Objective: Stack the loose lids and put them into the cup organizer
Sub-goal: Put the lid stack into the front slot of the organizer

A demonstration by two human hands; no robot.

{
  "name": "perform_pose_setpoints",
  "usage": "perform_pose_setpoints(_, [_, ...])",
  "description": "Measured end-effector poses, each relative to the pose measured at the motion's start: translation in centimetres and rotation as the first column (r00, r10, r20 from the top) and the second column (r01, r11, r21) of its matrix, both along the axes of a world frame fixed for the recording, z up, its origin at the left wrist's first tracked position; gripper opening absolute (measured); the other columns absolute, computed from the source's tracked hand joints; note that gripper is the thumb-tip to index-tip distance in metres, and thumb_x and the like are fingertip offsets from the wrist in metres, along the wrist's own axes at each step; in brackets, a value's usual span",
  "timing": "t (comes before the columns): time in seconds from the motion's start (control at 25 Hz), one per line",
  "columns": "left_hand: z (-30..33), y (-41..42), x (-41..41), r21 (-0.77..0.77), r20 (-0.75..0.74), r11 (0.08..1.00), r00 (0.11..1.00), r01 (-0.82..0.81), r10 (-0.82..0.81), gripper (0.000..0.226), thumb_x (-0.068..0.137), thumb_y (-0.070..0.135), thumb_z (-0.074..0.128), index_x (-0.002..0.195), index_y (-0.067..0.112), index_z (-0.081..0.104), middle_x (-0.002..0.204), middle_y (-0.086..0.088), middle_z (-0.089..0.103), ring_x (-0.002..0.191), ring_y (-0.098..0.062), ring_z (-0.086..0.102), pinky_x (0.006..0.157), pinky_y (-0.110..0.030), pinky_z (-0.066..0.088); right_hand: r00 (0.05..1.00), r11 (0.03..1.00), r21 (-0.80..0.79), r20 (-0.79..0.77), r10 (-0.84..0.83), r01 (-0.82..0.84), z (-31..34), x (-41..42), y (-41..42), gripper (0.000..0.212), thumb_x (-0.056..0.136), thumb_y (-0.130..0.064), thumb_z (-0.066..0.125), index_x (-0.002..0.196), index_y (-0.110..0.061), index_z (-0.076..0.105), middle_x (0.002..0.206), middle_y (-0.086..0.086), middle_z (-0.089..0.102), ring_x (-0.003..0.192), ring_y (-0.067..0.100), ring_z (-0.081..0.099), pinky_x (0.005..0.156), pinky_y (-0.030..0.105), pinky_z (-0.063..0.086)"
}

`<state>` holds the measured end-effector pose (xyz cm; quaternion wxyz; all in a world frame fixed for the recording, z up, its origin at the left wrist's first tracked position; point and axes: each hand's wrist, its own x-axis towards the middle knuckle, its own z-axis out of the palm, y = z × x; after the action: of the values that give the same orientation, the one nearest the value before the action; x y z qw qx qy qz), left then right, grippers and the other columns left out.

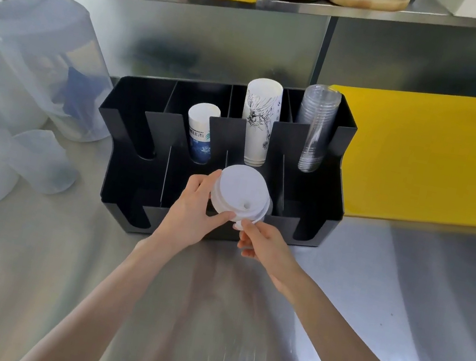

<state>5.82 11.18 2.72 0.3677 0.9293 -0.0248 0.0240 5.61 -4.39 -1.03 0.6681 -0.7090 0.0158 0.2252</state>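
White plastic lid stack (240, 193) held over front-middle slot of black cup organizer (341, 166), not yet seated. Left hand (192, 213) wrapped round stack's left side, thumb under near edge, fingers up the far-left rim. Right hand (264, 242) pinching lower near edge w/ thumb and forefinger; looks like 1 more lid being pushed up from below, but can't tell for sure. Sip hole facing near-right. Best approach, judging from this: square the rims first so stack nests flush, keep both grips light to avoid popping lids apart, then tilt stack to match the slot's angle and lower between the 2 dividers w/o catching a rim. Back row behind: blue-print paper cups (200, 132), tall illustrated paper cups (259, 123), clear plastic cups (316, 127). Far-left compartments look vacant. Organizer sits on steel counter (57, 260); yellow cutting board (434, 161) just beside on right, frosted containers (38, 62) on left. Risk: stack shearing sideways if released early.
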Motion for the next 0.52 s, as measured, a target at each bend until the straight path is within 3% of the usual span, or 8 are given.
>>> perform_pose_setpoints(0.32, [0.0,-0.8,1.5,0.095,-0.001,0.995,1.000,0.022,-0.022,0.074,0.075,0.028,0.068,0.136,0.022,0.027,0.133,-0.009,0.035,0.118,-0.026,0.046,0.090,-0.041,0.046,0.998,1.000,0.023,-0.064,-0.014,0.015,-0.5,1.2,-0.2,0.028,0.091,-0.033,0.044,0.069,-0.020,0.057,0.073,-0.001,0.056,0.065,0.008,0.058,0.064,0.018,0.050])
perform_pose_setpoints(0.52, [-0.1,-1.1,2.1,0.145,-0.002,0.989,0.999,0.042,-0.042,0.075,0.076,0.031,0.067,0.137,0.020,0.026,0.134,-0.010,0.035,0.122,-0.027,0.039,0.092,-0.043,0.045,0.997,0.998,0.059,-0.076,-0.026,0.031,-0.8,1.1,-0.4,0.029,0.092,-0.031,0.041,0.071,-0.022,0.058,0.075,0.000,0.055,0.067,0.008,0.057,0.065,0.017,0.050])
